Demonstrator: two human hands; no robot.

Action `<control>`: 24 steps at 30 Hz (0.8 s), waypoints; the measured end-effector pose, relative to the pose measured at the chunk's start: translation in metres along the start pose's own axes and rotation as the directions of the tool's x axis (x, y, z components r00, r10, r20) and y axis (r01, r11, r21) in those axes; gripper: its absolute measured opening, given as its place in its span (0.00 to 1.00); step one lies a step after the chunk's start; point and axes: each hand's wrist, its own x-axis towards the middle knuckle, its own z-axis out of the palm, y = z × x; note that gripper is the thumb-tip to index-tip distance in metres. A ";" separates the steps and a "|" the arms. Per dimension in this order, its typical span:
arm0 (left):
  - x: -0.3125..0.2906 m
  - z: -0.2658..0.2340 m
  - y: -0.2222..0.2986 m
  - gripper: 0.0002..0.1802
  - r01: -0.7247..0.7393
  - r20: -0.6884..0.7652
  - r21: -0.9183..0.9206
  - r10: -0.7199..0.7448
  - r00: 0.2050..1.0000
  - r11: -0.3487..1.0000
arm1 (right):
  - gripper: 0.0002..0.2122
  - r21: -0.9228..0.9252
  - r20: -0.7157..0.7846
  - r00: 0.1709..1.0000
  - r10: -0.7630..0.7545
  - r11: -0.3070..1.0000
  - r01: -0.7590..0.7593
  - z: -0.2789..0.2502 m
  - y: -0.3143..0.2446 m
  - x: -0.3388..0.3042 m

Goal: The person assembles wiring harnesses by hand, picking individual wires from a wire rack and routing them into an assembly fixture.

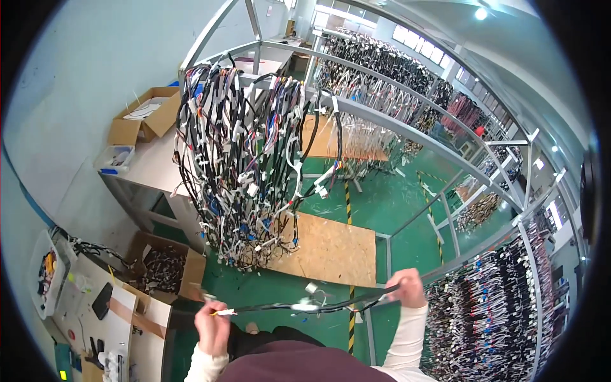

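A black wire harness (pixel 318 307) with white connectors stretches between my two hands. My left hand (pixel 212 328) grips its left end, where a yellow-tipped lead sticks out. My right hand (pixel 406 287) is closed on the right end, held a little higher. Straight ahead, a thick bundle of hanging wire harnesses (pixel 245 165) droops from a metal rack rail (pixel 382 118), well above and beyond my hands.
An open cardboard box of cables (pixel 162 270) sits on the green floor at lower left beside a workbench (pixel 95 318). A chipboard panel (pixel 331 251) lies on the floor. More harness racks (pixel 503 299) hang at right. A table with boxes (pixel 143 121) stands at left.
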 end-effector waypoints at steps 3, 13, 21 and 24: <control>-0.071 0.113 0.008 0.20 -0.566 0.342 -0.044 0.544 0.766 0.823 | 0.28 0.338 -0.018 1.000 0.007 0.941 0.000 -0.056 0.036 0.000; -0.060 0.408 -0.063 0.09 -0.672 0.827 0.138 0.288 0.482 0.728 | 0.22 0.682 0.374 0.922 -0.102 0.704 -0.199 -0.093 0.164 -0.009; -0.041 0.434 -0.069 0.33 -0.584 0.847 0.508 -0.243 0.473 0.634 | 0.16 0.883 0.453 0.626 -0.634 0.417 -0.217 -0.105 0.047 0.112; -0.022 0.356 -0.073 0.26 -0.531 0.819 0.496 -0.168 0.548 0.687 | 0.20 0.649 0.071 0.929 -0.363 0.724 0.234 -0.082 -0.040 0.150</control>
